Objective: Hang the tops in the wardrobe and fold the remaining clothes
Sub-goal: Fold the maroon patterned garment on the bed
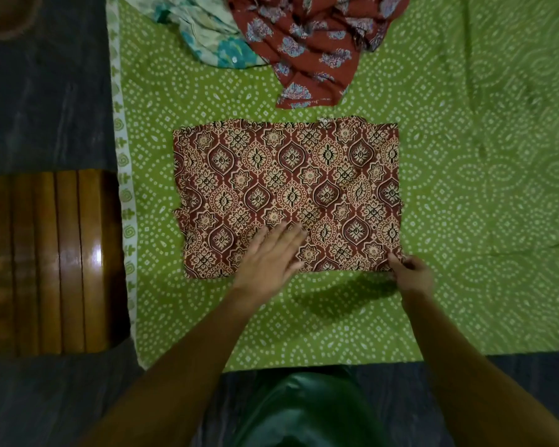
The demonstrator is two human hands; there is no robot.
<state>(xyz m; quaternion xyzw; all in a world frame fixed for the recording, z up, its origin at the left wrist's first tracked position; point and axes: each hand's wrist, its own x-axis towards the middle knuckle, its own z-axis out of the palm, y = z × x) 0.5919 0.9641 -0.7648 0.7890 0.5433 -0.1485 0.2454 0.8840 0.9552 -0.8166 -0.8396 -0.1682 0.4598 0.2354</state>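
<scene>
Clearly the folding step is in hand, not the hanging one. The maroon printed garment (286, 195) lies flat on the green bedsheet (465, 188) as a tidy rectangle, so I judge it is already folded at least once.

The right hand (410, 274) pinches the near right corner of this garment, its fingers curled around the edge of the cloth. To the left of this pinch, along the same near edge, the left hand (270, 256) rests flat on the cloth with straight fingers; it presses and grasps nothing. Away from the pinch, on the far side of the garment, two more pieces wait in a loose heap: the rust floral cloth (313, 46) and, touching its left side, the pale teal cloth (207, 30). They are apart from the folded piece. Far to the left of both hands, beyond the sheet border, stands a brown wooden piece (46, 262) on the dark floor (39, 101).

For the next move, I think the pinched corner needs to be lifted and carried across toward the left side, while the flat hand holds the cloth so the layers do not slide. The edges must meet evenly; otherwise the fold will be crooked. After this, the heap still needs sorting.
</scene>
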